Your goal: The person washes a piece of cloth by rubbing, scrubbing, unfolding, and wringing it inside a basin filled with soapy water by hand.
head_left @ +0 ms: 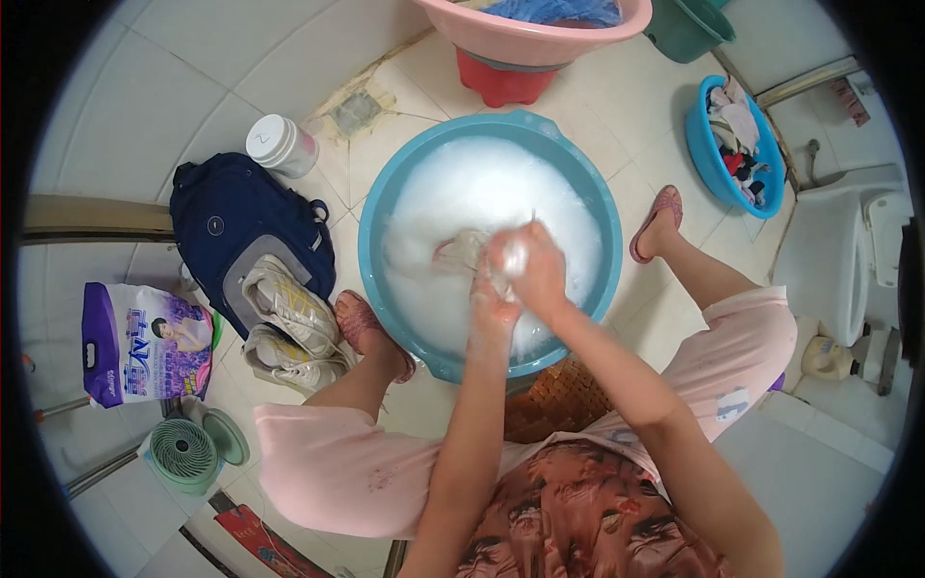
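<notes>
A wide blue basin (370, 241) full of white suds (501, 178) stands on the floor between my feet. Over its middle, both hands are together on a small, wet, pale cloth (467, 249) with a pinkish edge; suds hide what kind of piece it is. My left hand (493, 297) is closed round its lower part. My right hand (538, 265), slightly blurred and coated with foam, is closed against the same cloth, just above and right of the left.
Left of the basin lie a navy backpack (231, 207), pale sneakers (289, 308), a white tub (279, 143), a purple detergent bag (149, 342) and a green fan (183, 451). A pink basin (540, 43) sits on a red stool (506, 82) beyond; a blue clothes basket (708, 159) stands far right.
</notes>
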A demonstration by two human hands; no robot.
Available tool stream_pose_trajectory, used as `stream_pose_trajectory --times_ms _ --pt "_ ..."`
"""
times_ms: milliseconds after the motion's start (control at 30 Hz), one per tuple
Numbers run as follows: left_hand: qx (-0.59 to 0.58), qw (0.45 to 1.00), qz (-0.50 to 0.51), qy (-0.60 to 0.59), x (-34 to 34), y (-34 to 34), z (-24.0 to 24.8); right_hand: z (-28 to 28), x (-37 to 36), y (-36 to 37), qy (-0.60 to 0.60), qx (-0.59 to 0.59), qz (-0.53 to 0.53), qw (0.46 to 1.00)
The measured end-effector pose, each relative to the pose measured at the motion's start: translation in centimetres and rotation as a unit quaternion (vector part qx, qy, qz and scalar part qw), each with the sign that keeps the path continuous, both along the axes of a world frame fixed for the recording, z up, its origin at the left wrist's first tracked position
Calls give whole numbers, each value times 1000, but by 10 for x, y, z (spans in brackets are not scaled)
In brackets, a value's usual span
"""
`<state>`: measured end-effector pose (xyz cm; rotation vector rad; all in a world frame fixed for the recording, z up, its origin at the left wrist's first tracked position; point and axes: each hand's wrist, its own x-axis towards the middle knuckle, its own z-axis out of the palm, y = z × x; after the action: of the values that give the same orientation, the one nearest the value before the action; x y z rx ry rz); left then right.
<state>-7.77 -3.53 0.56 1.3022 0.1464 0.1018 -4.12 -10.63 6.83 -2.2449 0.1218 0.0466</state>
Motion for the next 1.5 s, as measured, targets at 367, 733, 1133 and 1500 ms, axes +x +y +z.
stream_pose_trajectory --times_ms 367,733,1133,1500 --pt "-564 792 -12 234 22 10 5 -13 9 8 -26 -195 109 974" --pt "-481 831 14 279 19 -2 -1 -23 14 0 -75 -119 55 988" --pt "-445 840 -2 310 20 13 34 -6 27 -5 -56 -37 0 998" --pt "-519 821 58 229 28 17 56 22 32 -36 346 401 74 845"
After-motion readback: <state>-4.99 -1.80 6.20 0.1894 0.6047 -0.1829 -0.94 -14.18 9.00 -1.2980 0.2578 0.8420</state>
